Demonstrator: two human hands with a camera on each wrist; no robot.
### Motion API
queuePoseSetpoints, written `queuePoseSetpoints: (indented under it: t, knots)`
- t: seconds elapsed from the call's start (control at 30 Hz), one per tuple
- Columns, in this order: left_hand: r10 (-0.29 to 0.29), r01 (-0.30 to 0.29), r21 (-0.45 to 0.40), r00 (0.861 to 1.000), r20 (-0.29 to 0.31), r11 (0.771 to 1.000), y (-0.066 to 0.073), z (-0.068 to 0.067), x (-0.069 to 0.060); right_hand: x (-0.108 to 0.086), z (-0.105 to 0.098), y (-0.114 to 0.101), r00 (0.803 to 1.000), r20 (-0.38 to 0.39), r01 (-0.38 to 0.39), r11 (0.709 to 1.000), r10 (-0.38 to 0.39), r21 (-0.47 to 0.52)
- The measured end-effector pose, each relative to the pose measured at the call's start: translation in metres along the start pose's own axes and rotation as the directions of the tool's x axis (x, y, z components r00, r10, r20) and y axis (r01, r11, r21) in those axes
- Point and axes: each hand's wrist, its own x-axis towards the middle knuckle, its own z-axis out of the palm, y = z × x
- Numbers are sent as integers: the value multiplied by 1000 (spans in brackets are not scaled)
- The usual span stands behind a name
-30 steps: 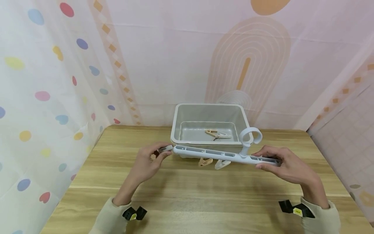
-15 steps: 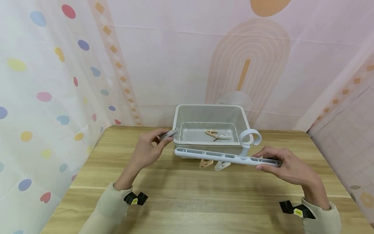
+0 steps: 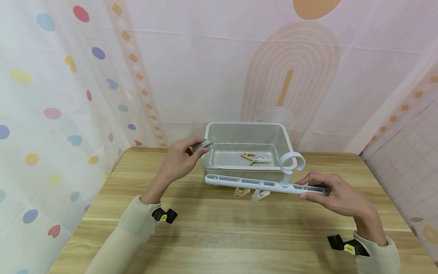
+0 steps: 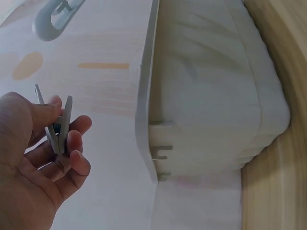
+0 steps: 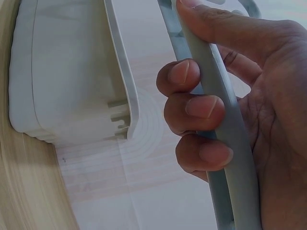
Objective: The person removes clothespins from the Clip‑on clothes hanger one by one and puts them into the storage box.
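My left hand (image 3: 181,159) pinches a grey clothespin (image 3: 204,144) over the left rim of a grey bin (image 3: 246,168). The left wrist view shows this clothespin (image 4: 60,125) between thumb and fingers. My right hand (image 3: 337,193) grips the right end of a pale blue hanger bar (image 3: 253,184) with a hook (image 3: 293,155), held in front of the bin. Below the bar are a tan clip (image 3: 242,192) and a white clip (image 3: 261,195). In the right wrist view, the fingers of my right hand (image 5: 240,100) curl round the bar (image 5: 235,143).
Inside the bin lie a tan clothespin (image 3: 247,155) and a white clothespin (image 3: 262,160). The bin stands on a wooden table (image 3: 226,236), near its back edge. Behind it hangs a patterned curtain (image 3: 198,83).
My left hand has moved away from the bar's left end, up and back to the bin's left rim, still holding the clothespin. The bar's left end sits slightly lower; my right hand has barely moved.
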Motion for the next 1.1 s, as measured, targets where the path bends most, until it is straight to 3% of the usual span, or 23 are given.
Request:
queuePoseSetpoints:
  t: [0.3,0.6,0.9,1.1]
  knots:
    - [25,-25,-2,999,38,1000,2,4,25,-1,-1,0,1000,-13,3,1000,-4,-17]
    - [20,-21,10,993,116,1000,-2,11,45,-4,0,0,1000,-5,4,1000,-4,-6]
    - [21,-34,62,980,199,997,-5,21,72,-5,-5,-1,1000,-15,18,1000,-18,-22]
    - [-17,-16,121,964,265,992,-10,24,83,-4,-5,-2,1000,-6,11,1000,-11,-27]
